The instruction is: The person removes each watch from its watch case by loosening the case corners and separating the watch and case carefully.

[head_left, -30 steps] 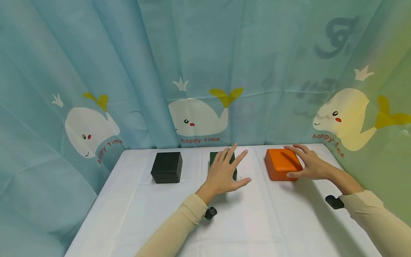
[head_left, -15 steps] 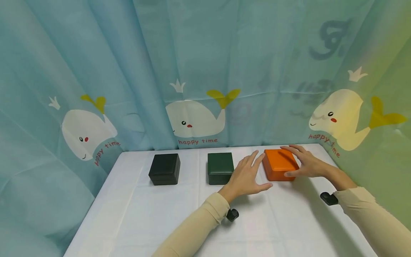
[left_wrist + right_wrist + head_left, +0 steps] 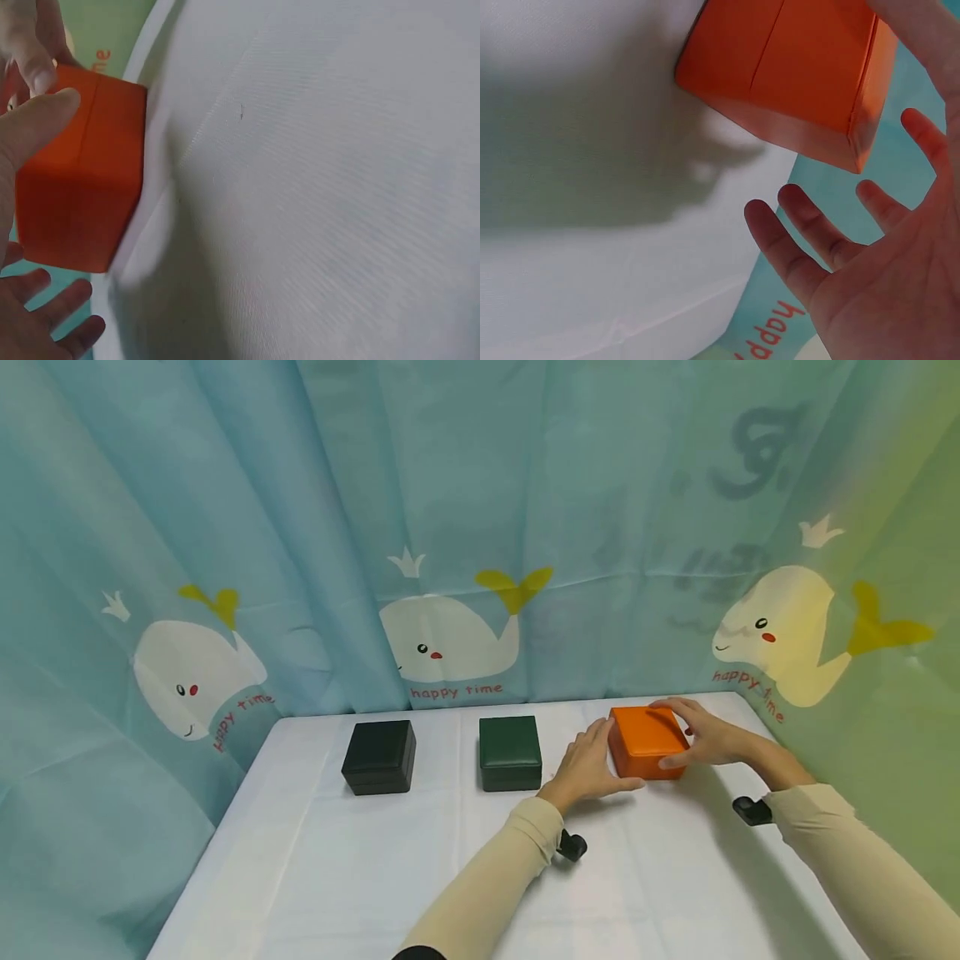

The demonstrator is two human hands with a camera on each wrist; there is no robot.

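Note:
An orange lidded box (image 3: 647, 735) sits at the right of the white table, lid down. My left hand (image 3: 587, 770) is at its left side, fingers extended and thumb reaching along the front. In the left wrist view, the left thumb (image 3: 46, 124) overlaps the box's front, its other fingers spread apart. My right hand (image 3: 708, 739) arches over the box's right side, thumb by the front right corner and fingers toward the back. The right wrist view shows the right fingers (image 3: 795, 247) spread and a gap between them and the box's side.
A dark green box (image 3: 510, 753) stands left of the orange one, and a black box (image 3: 379, 757) farther left, both with lids down. The white-covered table (image 3: 360, 877) ends at a blue-green curtain (image 3: 600, 527) printed with whales.
My left hand has moved right, from over the green box to the orange box's left side, uncovering the green box. The right hand stays at the orange box. The head view shifts slightly.

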